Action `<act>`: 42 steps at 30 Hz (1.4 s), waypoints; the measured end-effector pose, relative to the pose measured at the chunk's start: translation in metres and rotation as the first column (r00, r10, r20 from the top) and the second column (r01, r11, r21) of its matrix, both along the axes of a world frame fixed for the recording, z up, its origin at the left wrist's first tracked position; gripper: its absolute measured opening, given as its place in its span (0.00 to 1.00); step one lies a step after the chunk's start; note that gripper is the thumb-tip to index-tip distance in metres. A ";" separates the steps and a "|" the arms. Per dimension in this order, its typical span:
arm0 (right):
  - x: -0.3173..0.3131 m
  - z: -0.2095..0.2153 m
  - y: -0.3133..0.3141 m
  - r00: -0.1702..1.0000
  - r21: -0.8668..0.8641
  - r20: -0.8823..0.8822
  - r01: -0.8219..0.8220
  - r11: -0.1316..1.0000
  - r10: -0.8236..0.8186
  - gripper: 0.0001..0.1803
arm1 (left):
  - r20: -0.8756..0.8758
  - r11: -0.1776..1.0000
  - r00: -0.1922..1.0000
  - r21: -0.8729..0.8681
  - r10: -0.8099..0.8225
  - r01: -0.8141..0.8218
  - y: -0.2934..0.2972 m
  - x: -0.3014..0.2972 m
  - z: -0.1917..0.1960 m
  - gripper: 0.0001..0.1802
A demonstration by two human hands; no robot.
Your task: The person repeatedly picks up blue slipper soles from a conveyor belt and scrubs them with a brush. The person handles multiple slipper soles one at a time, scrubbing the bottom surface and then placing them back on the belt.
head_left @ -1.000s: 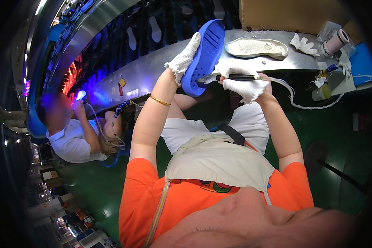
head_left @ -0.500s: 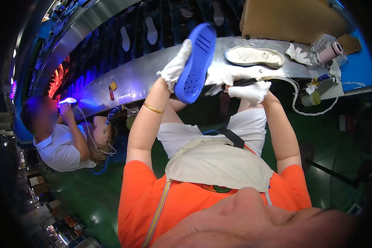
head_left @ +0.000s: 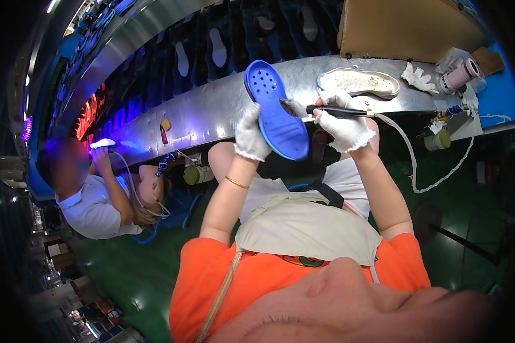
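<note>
My left hand (head_left: 252, 136), in a white glove, is closed on the edge of a blue shoe sole (head_left: 285, 130). The sole is tilted over the near edge of the metal bench, its holed end up and away from me. In my gloved right hand (head_left: 344, 127) is a black-handled brush (head_left: 293, 107), with a pale hose (head_left: 403, 137) running from its back end. The bristles point left and lie over the sole's middle near its right edge; they seem to touch it. Behind the brush, a white sole (head_left: 357, 83) lies on the bench.
A spare white glove (head_left: 419, 77) and a pink roll (head_left: 462, 74) lie at the bench's right end. A cardboard sheet (head_left: 412, 28) stands behind. Pale soles (head_left: 217, 48) rest on the dark conveyor. A co-worker (head_left: 91, 200) sits at the left holding a lit sole.
The blue sole has turned so its holed end points away, and it has come lower. My right hand has lifted the brush from near the bench edge onto the sole.
</note>
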State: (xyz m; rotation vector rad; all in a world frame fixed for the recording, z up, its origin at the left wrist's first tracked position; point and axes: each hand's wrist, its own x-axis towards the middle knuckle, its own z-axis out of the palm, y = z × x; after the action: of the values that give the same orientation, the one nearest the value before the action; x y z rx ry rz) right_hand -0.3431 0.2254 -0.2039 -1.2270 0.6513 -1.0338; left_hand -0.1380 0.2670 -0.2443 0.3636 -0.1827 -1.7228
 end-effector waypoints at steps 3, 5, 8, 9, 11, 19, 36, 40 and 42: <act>0.003 0.008 -0.007 0.999 -0.025 -0.010 0.044 0.999 -0.044 0.11 | 0.236 0.997 0.972 -0.074 -0.015 0.033 0.015 -0.022 0.005 0.34; 0.007 0.011 -0.010 0.998 -0.003 0.015 0.067 0.998 -0.067 0.10 | 0.086 0.985 0.989 -0.113 -0.124 0.133 0.015 -0.032 0.007 0.39; 0.016 0.005 -0.010 0.982 -0.171 -0.104 0.135 0.976 -0.154 0.08 | 0.210 0.997 0.975 -0.010 -0.068 0.071 0.015 -0.046 0.014 0.46; 0.017 0.008 -0.007 0.985 -0.142 -0.121 0.102 0.985 -0.120 0.08 | 0.234 0.999 0.971 0.021 -0.043 0.039 0.013 -0.046 0.011 0.44; 0.022 0.005 -0.007 0.967 -0.559 -0.143 0.097 0.824 -0.211 0.09 | 0.195 0.999 0.980 0.036 -0.030 0.023 0.006 -0.039 0.002 0.34; 0.020 0.002 0.003 0.980 -0.344 -0.163 0.052 0.937 -0.115 0.08 | 0.169 0.979 0.970 0.070 0.177 -0.191 -0.004 -0.026 0.000 0.38; 0.036 0.009 0.033 0.982 -0.258 -0.148 -0.149 0.954 0.113 0.09 | 0.198 0.995 0.976 -0.056 0.094 -0.085 -0.029 0.014 -0.009 0.45; 0.021 0.013 0.021 0.987 0.048 -0.158 0.001 0.999 0.007 0.08 | 0.157 0.984 0.972 0.017 0.174 -0.179 -0.028 0.007 -0.029 0.43; 0.015 0.002 0.012 0.993 -0.018 -0.082 0.085 0.996 -0.087 0.07 | -0.035 0.995 0.997 -0.069 0.069 -0.071 -0.007 -0.009 0.002 0.43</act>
State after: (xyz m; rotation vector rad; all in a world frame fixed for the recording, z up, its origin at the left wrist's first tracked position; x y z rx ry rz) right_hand -0.3278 0.2376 -0.2023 -1.2682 0.7675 -1.0651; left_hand -0.1474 0.2601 -0.2425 0.2865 -0.2037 -1.6476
